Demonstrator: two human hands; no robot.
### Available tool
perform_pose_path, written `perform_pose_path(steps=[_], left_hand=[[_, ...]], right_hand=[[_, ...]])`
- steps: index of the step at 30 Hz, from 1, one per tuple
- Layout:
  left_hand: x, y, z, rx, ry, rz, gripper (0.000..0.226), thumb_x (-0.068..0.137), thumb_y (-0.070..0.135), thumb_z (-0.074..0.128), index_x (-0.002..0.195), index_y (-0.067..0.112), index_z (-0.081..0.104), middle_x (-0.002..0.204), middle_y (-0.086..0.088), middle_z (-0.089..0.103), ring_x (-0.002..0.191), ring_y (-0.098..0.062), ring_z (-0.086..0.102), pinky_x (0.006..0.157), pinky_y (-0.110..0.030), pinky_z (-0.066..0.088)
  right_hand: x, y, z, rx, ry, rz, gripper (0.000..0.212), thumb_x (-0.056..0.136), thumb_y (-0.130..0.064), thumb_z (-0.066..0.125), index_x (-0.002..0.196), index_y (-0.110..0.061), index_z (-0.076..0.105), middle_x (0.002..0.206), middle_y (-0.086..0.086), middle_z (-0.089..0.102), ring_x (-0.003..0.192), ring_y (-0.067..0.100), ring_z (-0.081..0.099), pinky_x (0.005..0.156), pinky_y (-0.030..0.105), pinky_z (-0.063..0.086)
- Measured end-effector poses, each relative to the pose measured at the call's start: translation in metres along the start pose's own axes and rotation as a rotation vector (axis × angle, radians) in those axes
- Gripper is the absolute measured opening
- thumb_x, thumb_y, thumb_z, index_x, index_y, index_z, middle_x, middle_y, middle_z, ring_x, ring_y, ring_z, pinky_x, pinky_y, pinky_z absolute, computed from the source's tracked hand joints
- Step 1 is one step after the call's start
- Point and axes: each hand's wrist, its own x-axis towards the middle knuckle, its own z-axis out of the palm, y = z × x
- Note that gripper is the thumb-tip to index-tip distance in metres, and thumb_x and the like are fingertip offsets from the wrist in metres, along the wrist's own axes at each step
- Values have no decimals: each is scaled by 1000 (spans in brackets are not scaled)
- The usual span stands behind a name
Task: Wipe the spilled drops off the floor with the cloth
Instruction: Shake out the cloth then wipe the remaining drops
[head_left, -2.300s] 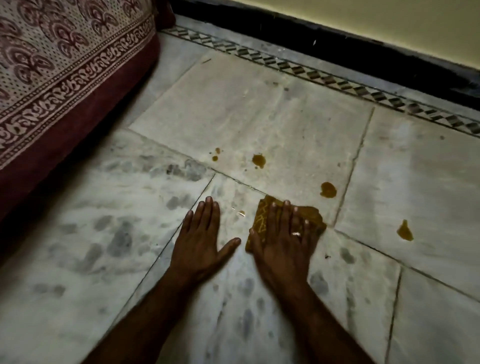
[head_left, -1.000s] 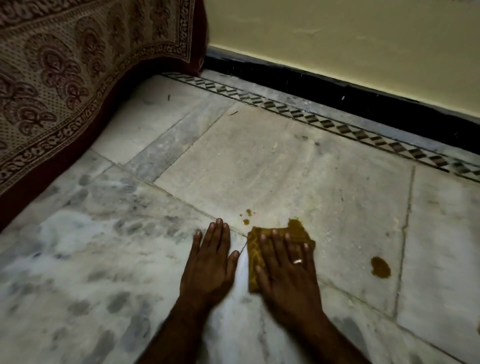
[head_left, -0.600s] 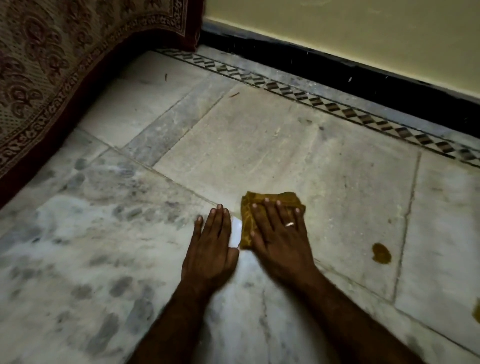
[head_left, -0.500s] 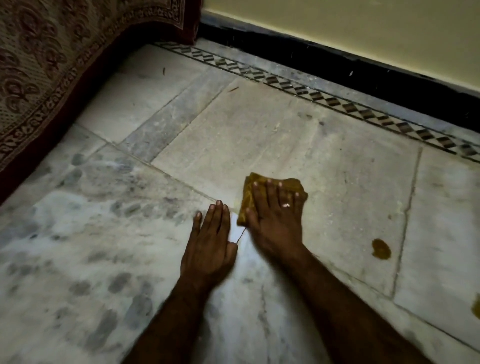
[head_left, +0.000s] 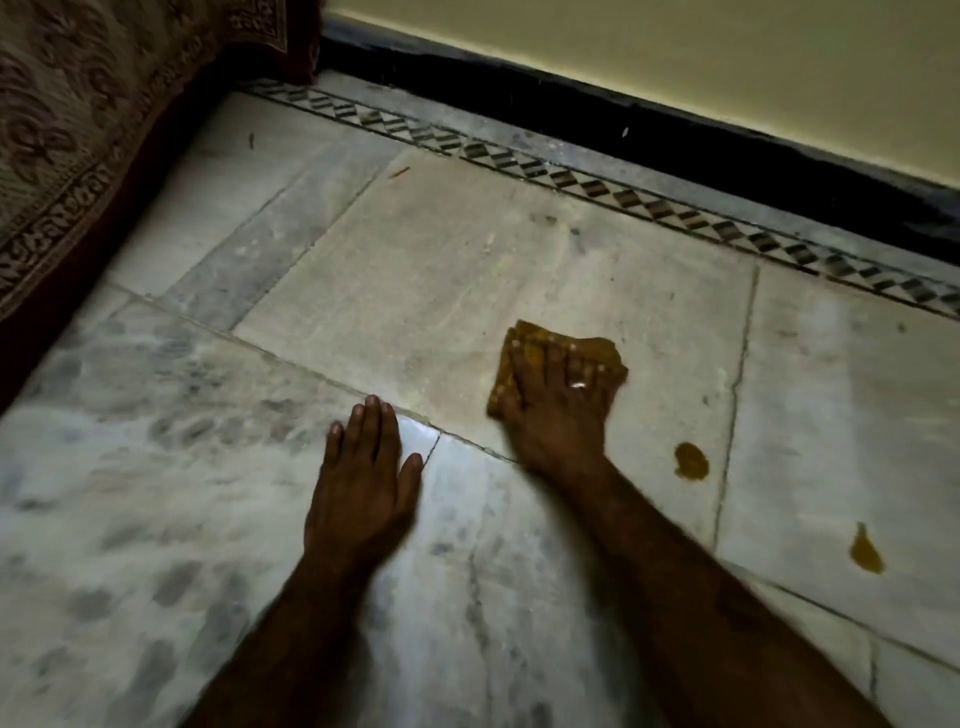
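Pressing cloth (head_left: 598, 351) flat, right hand (head_left: 558, 410); axis unclear

Dim, motion-blurred, dark corners.

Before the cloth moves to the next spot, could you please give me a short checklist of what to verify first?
1. Cloth lies flat under the right hand: ok.
2. Left hand rests flat on the floor, away from the spill: ok.
3. Path from the cloth to the nearest drop has nothing in the way: ok.
4. All drops wiped: not ok; the nearest drop and a farther drop remain.
5. Cloth has a clean side left: cannot tell.
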Motion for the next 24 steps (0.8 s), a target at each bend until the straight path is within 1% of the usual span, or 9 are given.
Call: perform_pose_path(steps=[3,5,8,12,15,17,20,22,24], left_hand=[[-1,1,-2,30,-16,-10,71,98,44,22,154,1,27,163,-18,22,152,-28,20,124,-48,13],[-2,4,-6,49,-44,-37,74,96,46,17,155,1,24,164,-17,19,153,-29,18,125,-49,11],[2,30,-6,38,-66,23,75,95,50,11,156,7,22,165,-12,15,153,-27,15,124,-44,2],[19,96,7,-32,-54,94,72,96,44,8,156,8,23,164,-11,20,153,-26,18,124,-46,8],[23,124,13,-25,-79,159,73,94,41,6,156,6,23,164,-14,19,153,-27,18,124,-46,8],[21,140,13,-50,-109,208,75,92,42,4,157,6,20,165,-14,16,153,-27,15,125,-45,7],[21,164,15,-48,-130,220,79,92,46,-2,158,5,11,166,-14,6,155,-25,6,125,-43,0],[23,181,21,-42,-152,256,79,91,49,-7,158,8,1,167,-11,-4,155,-22,-4,124,-40,-7],[25,198,27,-52,-133,276,78,92,49,-5,158,9,1,167,-9,-5,155,-21,-5,124,-39,-8]], right_hand=[[-46,-14,5,40,30,-202,60,101,-51,36,159,-35,28,168,8,25,154,37,19,120,66,10],[-97,14,8,36,31,-278,61,102,-55,35,159,-38,24,168,4,24,155,32,19,120,63,17],[-114,62,4,11,55,-151,60,103,-58,26,160,-43,16,170,2,19,157,29,15,121,62,17],[-65,45,-4,-49,20,40,61,103,-56,16,160,-42,2,171,2,3,158,32,2,122,62,-4],[-89,55,-1,3,62,-65,58,105,-52,27,160,-39,16,170,4,14,157,31,10,122,63,8],[-135,87,2,-2,69,-92,58,105,-53,29,160,-40,17,170,3,17,157,29,13,121,63,17],[-179,142,-5,-19,81,109,60,103,-57,24,160,-40,17,169,4,21,155,33,20,121,63,16],[-166,164,-12,-76,54,264,62,102,-58,23,161,-41,11,169,8,20,155,35,16,121,64,10],[-126,163,-17,-62,60,348,63,103,-56,24,161,-38,7,169,10,18,156,36,12,121,65,6]])
